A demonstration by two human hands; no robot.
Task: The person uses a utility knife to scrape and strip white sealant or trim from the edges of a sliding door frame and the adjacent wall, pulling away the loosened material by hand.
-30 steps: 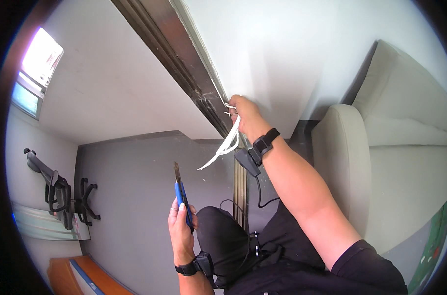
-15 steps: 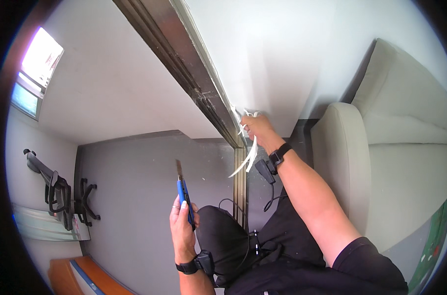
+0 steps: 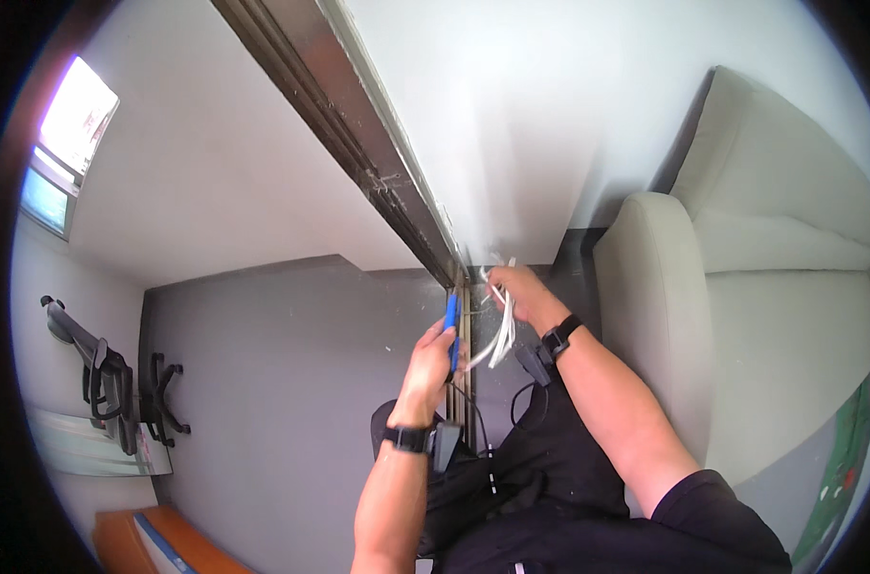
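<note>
My left hand (image 3: 433, 354) grips a blue utility knife (image 3: 452, 314), raised near the bottom of the metal door frame (image 3: 387, 191). My right hand (image 3: 517, 287) is closed on loose white strips (image 3: 505, 330) at the foot of the frame's pale right edge, just right of the knife. The strips dangle from my fingers toward my left hand. The knife's blade is hard to make out against the frame and track. A pale, rough line runs along the frame's edge beside the white wall (image 3: 492, 115).
A beige sofa (image 3: 780, 354) stands at my right. At the far left are a black office chair (image 3: 110, 373), a wooden piece of furniture (image 3: 129, 536) and a window (image 3: 76, 115). The grey floor (image 3: 263, 383) is divided by a metal floor track below the frame; dark cables lie near my knees.
My right hand has moved down along the frame's edge with the white strips. My left hand has brought the knife to the right and upward, close beside my right hand.
</note>
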